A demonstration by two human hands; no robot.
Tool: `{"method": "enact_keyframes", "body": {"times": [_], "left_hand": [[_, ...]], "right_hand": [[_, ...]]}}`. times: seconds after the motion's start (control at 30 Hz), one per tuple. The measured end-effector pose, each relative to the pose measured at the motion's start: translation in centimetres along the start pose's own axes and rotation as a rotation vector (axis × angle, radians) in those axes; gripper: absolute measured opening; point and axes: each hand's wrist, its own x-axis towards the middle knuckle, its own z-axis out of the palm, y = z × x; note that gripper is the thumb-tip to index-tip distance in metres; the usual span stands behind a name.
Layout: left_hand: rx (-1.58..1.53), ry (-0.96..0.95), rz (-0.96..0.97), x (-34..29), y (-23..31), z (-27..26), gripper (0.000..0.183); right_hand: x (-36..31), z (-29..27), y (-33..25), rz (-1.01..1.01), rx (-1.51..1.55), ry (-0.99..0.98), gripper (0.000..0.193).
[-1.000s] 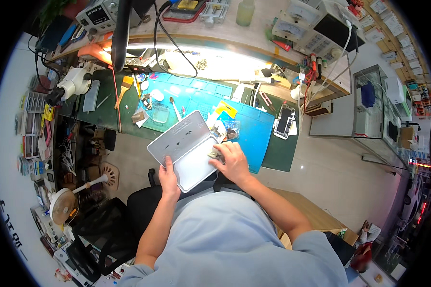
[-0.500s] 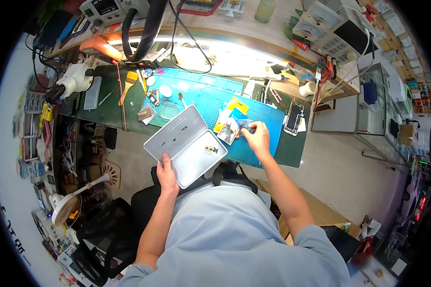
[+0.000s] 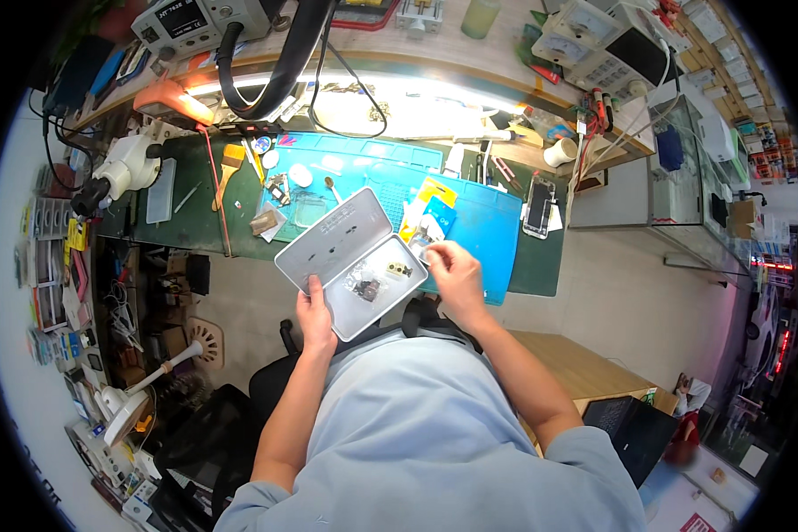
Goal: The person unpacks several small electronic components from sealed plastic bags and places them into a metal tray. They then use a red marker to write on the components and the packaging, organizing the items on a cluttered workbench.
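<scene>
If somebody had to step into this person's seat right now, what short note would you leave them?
Left hand: grips the near edge of the open grey metal case, held above the lap.
Right hand: pinches a small clear packet beside the case's right edge.
In the case: a small brass-coloured part and a dark part in a clear bag.
Blue work mat ahead holds more small packets; a phone lies at its right end.
Done: case open.
Left: hard to tell; packet not yet in the case.

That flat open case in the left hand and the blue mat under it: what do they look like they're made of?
Case: likely thin metal or hard plastic, matte silver-grey, rigid with rounded corners; the left hand holds its near edge. Mat: probably silicone or rubber, matte blue, lying flat with moulded compartments.
</scene>
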Motion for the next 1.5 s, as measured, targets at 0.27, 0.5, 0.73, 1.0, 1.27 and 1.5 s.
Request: {"method": "enact_keyframes", "body": {"times": [0.27,0.5,0.73,1.0,1.27,1.5], "left_hand": [[-0.018,0.040,0.035,1.1,0.8,-2.3,0.045],[0.003,0.085,0.033,1.7,0.7,-3.0,0.044],[-0.075,0.092,0.021,4.4,0.0,-0.2,0.050],[-0.062,-0.067,0.047,9.5,-1.7,8.1,0.047],[0.087,-0.159,-0.028,10.4,-0.8,9.5,0.042],[0.377,0.042,0.041,5.6,0.5,8.5,0.052]], "right_hand": [[6.6,-1.0,5.9,-0.371,-0.497,0.063,0.075],[8.3,-1.9,7.8,0.025,-0.371,-0.116,0.044],[5.9,-7.2,10.1,0.326,0.223,-0.034,0.021],[1.9,-11.6,9.8,0.503,0.515,0.094,0.024],[-1.7,-11.5,12.2,0.570,0.439,0.110,0.021],[-2.7,-10.9,11.7,0.541,0.536,0.151,0.022]]}}
